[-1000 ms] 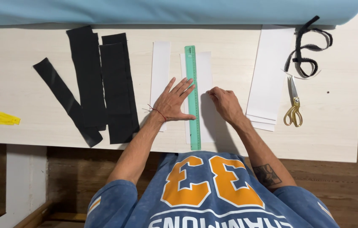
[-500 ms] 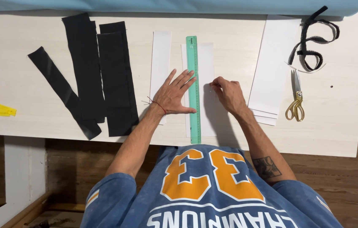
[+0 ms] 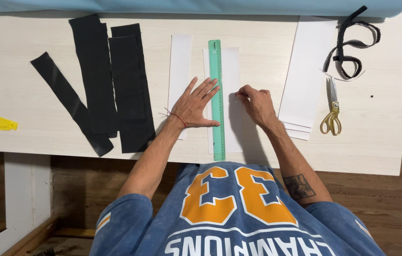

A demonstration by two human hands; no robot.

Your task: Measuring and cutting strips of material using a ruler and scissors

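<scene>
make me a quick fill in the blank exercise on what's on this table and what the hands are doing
1. The left hand lies flat, pressing down a long ruler coloured ____.
2. The ruler lies along a strip of ____ paper, where the right hand rests.
3. The scissors near the table's right end have ____ handles.
4. The fabric strips to the left are ____.

Missing words: green; white; gold; black

Right hand (image 3: 257, 103) now moved a little farther up the white paper strip (image 3: 232, 90), fingertips pinched just right of the green ruler (image 3: 217, 95), left hand (image 3: 195, 105) with fingers spread slightly more over the ruler
</scene>
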